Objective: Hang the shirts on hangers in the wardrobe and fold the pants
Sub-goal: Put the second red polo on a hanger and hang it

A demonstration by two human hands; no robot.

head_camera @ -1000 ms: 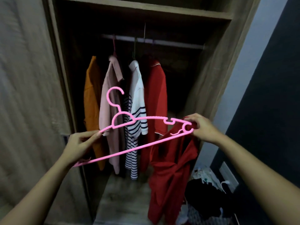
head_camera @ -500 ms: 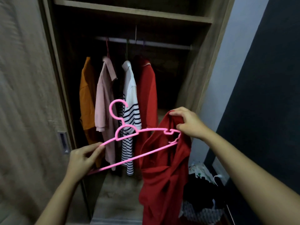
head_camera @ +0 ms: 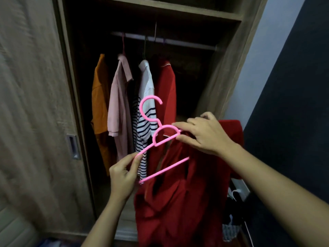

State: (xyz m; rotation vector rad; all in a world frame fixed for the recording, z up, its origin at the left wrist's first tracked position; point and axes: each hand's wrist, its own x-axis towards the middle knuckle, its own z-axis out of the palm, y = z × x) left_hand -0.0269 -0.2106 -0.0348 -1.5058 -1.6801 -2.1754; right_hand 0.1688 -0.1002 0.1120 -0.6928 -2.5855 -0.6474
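I hold a pink plastic hanger [head_camera: 156,138] in front of the open wardrobe [head_camera: 222,77]. My left hand [head_camera: 123,175] pinches its left shoulder end. A red shirt [head_camera: 181,196] covers the hanger's right half and hangs down below it. My right hand [head_camera: 203,134] grips the shirt's collar by the hanger's neck. Orange [head_camera: 99,97], pink [head_camera: 119,104], striped [head_camera: 145,111] and red [head_camera: 166,97] shirts hang from the rail [head_camera: 187,42] inside.
The sliding wardrobe door [head_camera: 35,113] with a recessed handle [head_camera: 72,146] stands at the left. A pile of clothes [head_camera: 231,220] lies on the floor at the lower right, beside a dark wall [head_camera: 293,122].
The hanger's right arm has gone inside the red shirt. My right hand moved left along the hanger to its neck, pulling the shirt over it. My left hand came nearer the middle.
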